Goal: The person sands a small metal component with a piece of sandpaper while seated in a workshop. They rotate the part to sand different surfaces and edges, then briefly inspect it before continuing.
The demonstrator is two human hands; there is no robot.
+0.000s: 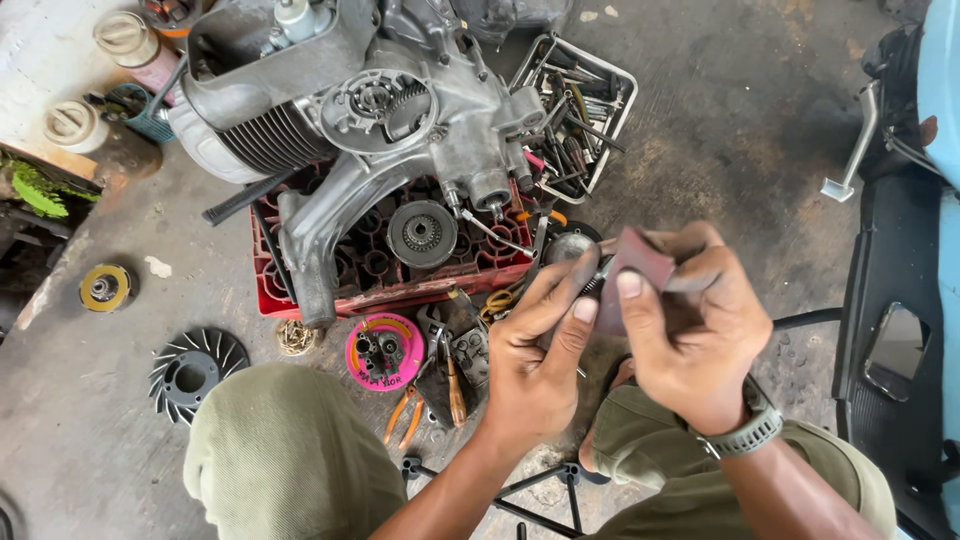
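Note:
My left hand (538, 355) grips a small round metal part (567, 247), thumb and fingers wrapped around it. My right hand (690, 325) pinches a folded piece of reddish-brown abrasive paper (640, 262) and presses it against that part. Both hands are held above my knees, just in front of a red plastic crate (392, 292). A grey scooter engine (370, 120) lies across the crate, and a round toothed clutch part (421, 233) sits on the crate's grid below it.
A wire basket of tools (578, 110) stands behind the crate. On the concrete floor lie a black fan wheel (192, 371), a pink round tray of small parts (385, 351), orange-handled pliers (404, 415) and a yellow disc (105, 287). A scooter body (900, 300) stands at right.

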